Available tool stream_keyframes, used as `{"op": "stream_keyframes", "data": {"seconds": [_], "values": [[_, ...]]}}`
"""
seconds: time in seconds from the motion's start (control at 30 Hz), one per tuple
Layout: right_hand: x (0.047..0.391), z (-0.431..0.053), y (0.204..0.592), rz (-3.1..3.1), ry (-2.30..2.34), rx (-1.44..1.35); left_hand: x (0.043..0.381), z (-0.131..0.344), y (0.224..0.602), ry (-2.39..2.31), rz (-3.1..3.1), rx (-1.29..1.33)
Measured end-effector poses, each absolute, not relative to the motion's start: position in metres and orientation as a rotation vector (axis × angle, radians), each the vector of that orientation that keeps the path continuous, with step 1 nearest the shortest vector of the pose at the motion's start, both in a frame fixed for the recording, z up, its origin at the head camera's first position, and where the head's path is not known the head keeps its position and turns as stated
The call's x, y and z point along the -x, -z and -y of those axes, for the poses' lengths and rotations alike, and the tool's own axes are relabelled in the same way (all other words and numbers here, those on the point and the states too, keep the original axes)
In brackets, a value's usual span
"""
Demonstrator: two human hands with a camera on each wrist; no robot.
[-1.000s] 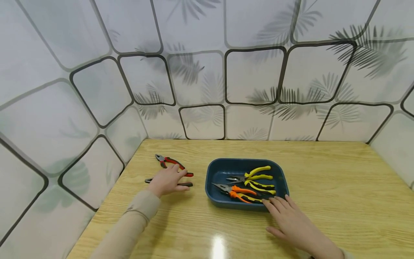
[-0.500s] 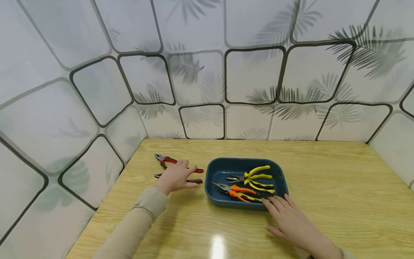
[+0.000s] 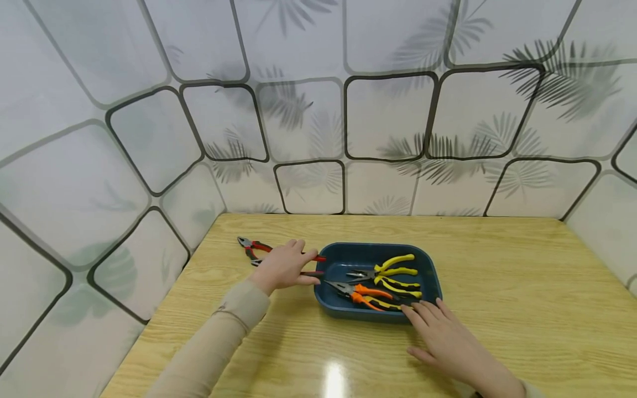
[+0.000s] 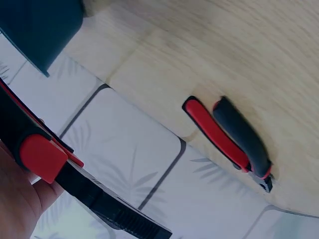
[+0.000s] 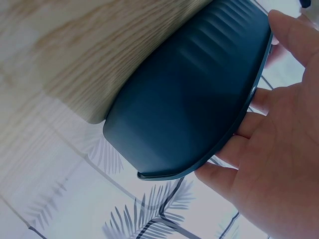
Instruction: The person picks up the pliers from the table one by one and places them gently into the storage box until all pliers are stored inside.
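My left hand [image 3: 286, 265] grips a pair of pliers with red-and-black handles [image 3: 313, 273] from above, at the left rim of a dark blue bin [image 3: 343, 314]. In the left wrist view these held pliers [image 4: 114, 204] fill the lower left, their handles spread. A second pair of red-and-black pliers [image 3: 260, 246] lies on the table behind that hand. At the bin's front right corner, the straight fingers of my right hand [image 3: 445, 337] reach over the rim. From the right wrist, the bin's ribbed outer wall [image 5: 174, 99] shows beside the palm.
Inside the bin lie orange-handled pliers [image 3: 370, 293], yellow-handled pliers [image 3: 398, 265] and several yellow-and-black handles [image 3: 398, 284]. Patterned walls [image 3: 308, 188] close off the back and left of the wooden table [image 3: 507, 265].
My left hand has moved right with the pliers, bringing their handles to the bin's left rim. The right hand stays at the bin's front right corner.
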State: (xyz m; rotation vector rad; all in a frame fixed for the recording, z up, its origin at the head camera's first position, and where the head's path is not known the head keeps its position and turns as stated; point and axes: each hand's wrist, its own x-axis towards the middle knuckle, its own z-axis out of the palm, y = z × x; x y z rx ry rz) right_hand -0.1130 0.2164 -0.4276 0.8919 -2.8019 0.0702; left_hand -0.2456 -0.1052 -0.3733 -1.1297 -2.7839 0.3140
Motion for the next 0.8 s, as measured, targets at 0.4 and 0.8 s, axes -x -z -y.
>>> {"op": "stream_keyframes", "data": {"seconds": [0.4,0.8], "values": [[0.113,-0.215,0.426,2.834,-0.1,-0.9,0.243,0.076,0.359,-0.391,2.756,1.214],[0.107,-0.218,0.426,2.848,-0.141,-0.879,0.24,0.042,0.353,-0.474,2.625,1.323]]}}
